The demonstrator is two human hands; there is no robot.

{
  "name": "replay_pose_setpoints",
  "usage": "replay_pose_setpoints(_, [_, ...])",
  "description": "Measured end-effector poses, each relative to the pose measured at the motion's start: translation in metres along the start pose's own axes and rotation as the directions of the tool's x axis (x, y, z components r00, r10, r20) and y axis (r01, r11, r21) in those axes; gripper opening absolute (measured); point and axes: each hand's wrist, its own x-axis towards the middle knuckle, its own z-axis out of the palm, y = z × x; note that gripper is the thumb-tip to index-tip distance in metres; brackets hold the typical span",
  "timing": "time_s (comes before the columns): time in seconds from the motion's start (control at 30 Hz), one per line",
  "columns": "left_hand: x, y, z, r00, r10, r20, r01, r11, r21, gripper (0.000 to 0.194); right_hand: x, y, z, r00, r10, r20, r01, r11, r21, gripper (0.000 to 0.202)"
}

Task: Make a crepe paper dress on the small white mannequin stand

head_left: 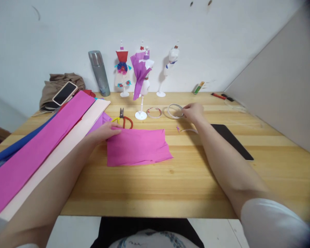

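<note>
A rectangular piece of bright pink crepe paper (139,146) lies on the table in front of me. My left hand (107,132) is at its upper left corner, thumb and fingers closed on the edge. My right hand (194,112) pinches the right side of a roll of clear tape (170,105), tilted up from the tabletop. A second, patterned roll of tape (154,117) lies to its left. Just beyond my left hand are scissors (122,119) with one red and one yellow handle.
Small mannequins (146,77) dressed in coloured paper stand near the wall, beside a grey thermos (99,73). Long folded crepe paper strips (54,137) lie left, with a phone (65,93) on brown cloth (50,88). A black flat object (231,141) lies right.
</note>
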Motion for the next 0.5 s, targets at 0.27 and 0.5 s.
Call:
replay_pose_setpoints(0.27, [-0.004,0.007,0.000,1.000,-0.017,0.013,0.016,0.999,0.028,0.039,-0.007,-0.003,0.000,0.989,-0.138,-0.052,0.138,0.990,-0.004,0.011])
replay_pose_setpoints(0.5, [-0.002,0.006,0.000,0.997,0.063,0.052,-0.072,0.976,0.205,0.030,-0.055,-0.056,0.016,0.659,-0.647,0.384,0.614,0.758,0.222,0.017])
